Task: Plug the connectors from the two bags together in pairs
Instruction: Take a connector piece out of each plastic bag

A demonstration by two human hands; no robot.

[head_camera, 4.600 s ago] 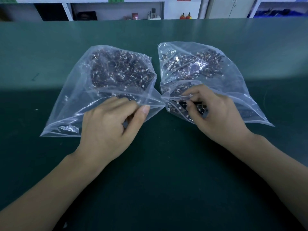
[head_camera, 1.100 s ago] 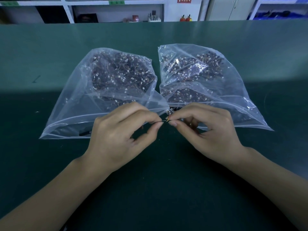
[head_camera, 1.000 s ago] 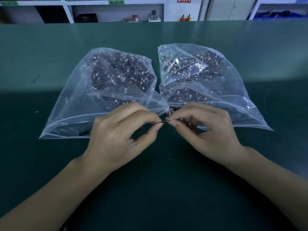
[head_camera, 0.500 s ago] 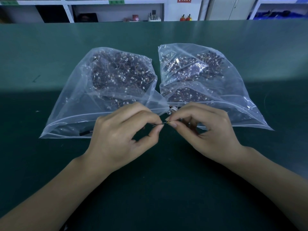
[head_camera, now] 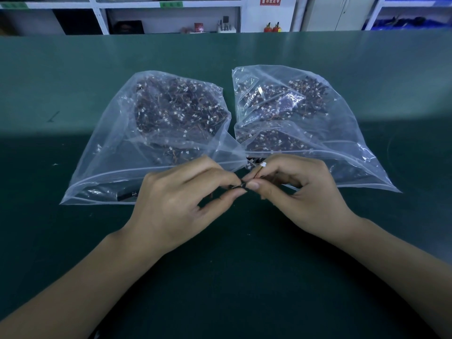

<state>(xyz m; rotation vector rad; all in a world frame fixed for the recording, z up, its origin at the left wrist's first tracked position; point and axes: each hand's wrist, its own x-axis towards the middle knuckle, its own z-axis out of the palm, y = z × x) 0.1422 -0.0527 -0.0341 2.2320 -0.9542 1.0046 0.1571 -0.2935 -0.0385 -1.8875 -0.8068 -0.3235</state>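
Two clear plastic bags lie side by side on the green table: the left bag (head_camera: 127, 152) and the right bag (head_camera: 342, 133), each full of small dark wired connectors with white plugs. In front of the bags my left hand (head_camera: 181, 204) and my right hand (head_camera: 300, 192) meet fingertip to fingertip. Each pinches one end of a small wired connector piece (head_camera: 243, 185) between thumb and forefinger. A white plug (head_camera: 263, 164) on short orange and dark wires sticks up above my right forefinger. Where the two pieces meet is hidden by my fingertips.
The green table (head_camera: 232, 277) stretches wide in front of me and to both sides. A dark flat part (head_camera: 127, 195) lies inside the left bag near its mouth. White shelves (head_camera: 171, 15) with small items stand beyond the table's far edge.
Both hands came out of the bags and met in front of them, each pinching a connector. In the last half second the white plug rose into view above my right fingers.
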